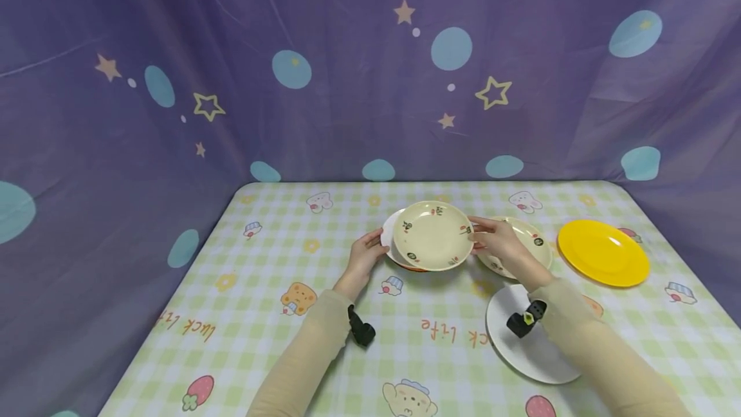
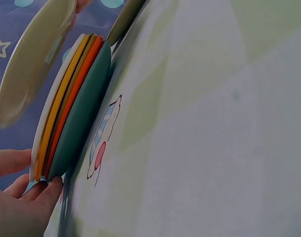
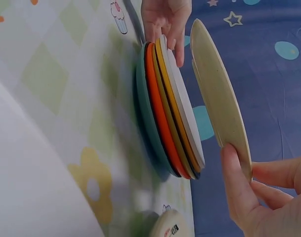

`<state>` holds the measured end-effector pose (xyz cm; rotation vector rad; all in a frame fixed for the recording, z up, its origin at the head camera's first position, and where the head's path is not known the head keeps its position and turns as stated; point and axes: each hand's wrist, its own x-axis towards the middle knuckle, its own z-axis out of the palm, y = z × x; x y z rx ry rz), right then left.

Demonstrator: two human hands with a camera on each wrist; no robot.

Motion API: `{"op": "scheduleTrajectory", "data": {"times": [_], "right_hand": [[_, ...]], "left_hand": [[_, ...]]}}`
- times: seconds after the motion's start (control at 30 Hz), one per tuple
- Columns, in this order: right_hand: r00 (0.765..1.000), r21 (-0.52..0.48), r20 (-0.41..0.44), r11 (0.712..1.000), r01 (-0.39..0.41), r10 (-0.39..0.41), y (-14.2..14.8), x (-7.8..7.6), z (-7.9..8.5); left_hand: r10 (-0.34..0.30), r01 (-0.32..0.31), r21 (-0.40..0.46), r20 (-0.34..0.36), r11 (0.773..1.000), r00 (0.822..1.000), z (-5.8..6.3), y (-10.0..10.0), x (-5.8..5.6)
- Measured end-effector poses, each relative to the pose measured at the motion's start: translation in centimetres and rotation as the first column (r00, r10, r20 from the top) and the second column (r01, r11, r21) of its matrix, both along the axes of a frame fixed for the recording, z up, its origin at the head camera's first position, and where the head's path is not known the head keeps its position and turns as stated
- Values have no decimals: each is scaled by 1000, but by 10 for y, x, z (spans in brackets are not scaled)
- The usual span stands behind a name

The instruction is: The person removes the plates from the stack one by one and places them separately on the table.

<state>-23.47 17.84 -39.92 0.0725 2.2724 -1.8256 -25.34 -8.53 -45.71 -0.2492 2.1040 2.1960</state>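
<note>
Above a stack of plates (image 2: 76, 103), my right hand (image 1: 500, 243) pinches a cream plate with small printed motifs (image 1: 434, 237) by its right rim. In the right wrist view the cream plate (image 3: 219, 89) is tilted and apart from the stack. White, yellow, olive, orange and teal edges show in the stack, with white on top and teal at the bottom. My left hand (image 1: 363, 257) grips the stack's left edge, its digits (image 2: 49, 195) at the rims. From the head view, the held plate hides most of the stack.
Right of the stack, another patterned cream plate (image 1: 529, 237) lies partly behind my right hand. A yellow plate (image 1: 602, 253) lies farther right. Nearer, a white plate (image 1: 538, 356) sits under my right forearm. A purple curtain (image 1: 370, 82) stands behind the checked tablecloth (image 1: 260, 333).
</note>
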Motion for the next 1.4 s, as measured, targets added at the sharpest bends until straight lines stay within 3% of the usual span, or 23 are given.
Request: {"op": "scheduleTrajectory", "data": {"times": [0.7, 1.07, 1.4], "right_hand": [[1000, 10, 24, 1000, -17, 17, 31, 13, 4], [1000, -13, -4, 1000, 1, -1, 44, 21, 3], [1000, 42, -7, 999, 1, 0, 62, 30, 5]], "left_hand": [[20, -21, -21, -2, 1000, 1000, 1, 0, 0], [23, -23, -8, 22, 1000, 1000, 0, 1, 0], [21, -21, 0, 22, 1000, 1000, 0, 0, -1]]}}
